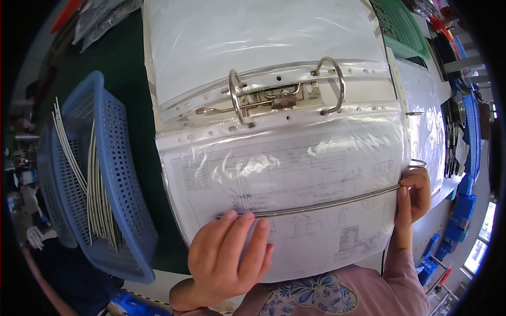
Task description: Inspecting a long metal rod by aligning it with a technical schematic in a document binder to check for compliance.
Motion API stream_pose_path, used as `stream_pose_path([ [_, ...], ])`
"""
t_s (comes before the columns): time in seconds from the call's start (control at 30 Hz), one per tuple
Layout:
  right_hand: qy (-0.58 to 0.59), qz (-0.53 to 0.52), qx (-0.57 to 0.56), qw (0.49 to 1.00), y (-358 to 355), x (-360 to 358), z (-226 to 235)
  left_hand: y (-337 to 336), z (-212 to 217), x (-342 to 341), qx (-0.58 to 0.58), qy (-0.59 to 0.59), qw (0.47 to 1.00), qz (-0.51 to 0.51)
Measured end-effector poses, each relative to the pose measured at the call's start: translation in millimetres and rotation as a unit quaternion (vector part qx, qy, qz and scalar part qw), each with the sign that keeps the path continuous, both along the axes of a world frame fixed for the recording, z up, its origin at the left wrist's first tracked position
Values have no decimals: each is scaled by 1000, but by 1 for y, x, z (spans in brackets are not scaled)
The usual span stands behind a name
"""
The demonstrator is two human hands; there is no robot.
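Observation:
A long, thin metal rod [327,204] lies across a page with a line drawing, kept in a clear plastic sleeve [295,247]. The sleeve belongs to an open ring binder [149,68] with two metal rings and a lever clip [283,101]. At the rod's right end, the thumb and fingers of my right hand [416,197] pinch it. My left hand [226,253] rests near the other end, fingers stretched out and slightly apart, fingertips touching or just beside the rod. That left tip is partly hidden by the fingers.
To the left, a blue perforated basket [118,142] holds several similar thin rods [100,195] on a dark green surface [163,231]. A second ring binder [421,105] lies on the right. A green basket [403,29] stands at the far right. A person in dark clothing [68,279] is at lower left.

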State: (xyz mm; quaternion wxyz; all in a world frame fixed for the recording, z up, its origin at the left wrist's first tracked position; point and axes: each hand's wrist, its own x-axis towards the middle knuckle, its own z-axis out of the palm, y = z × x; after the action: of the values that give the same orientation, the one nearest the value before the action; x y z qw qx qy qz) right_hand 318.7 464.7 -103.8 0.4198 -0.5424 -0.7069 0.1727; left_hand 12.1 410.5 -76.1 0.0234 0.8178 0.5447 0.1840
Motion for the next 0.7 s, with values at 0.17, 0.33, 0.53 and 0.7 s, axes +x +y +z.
stream_pose_path([
  [0.17,-9,8,0,1000,0,0,1,5,-7,10,18,14,1000,-8],
  [0.33,-26,20,0,999,-1,2,2,4,-9,11,16,15,1000,-4],
  [0.53,-39,28,5,999,1,2,2,5,-7,11,22,27,999,-4],
  [0.7,-48,28,5,998,2,2,2,7,-7,17,25,15,999,-21],
])
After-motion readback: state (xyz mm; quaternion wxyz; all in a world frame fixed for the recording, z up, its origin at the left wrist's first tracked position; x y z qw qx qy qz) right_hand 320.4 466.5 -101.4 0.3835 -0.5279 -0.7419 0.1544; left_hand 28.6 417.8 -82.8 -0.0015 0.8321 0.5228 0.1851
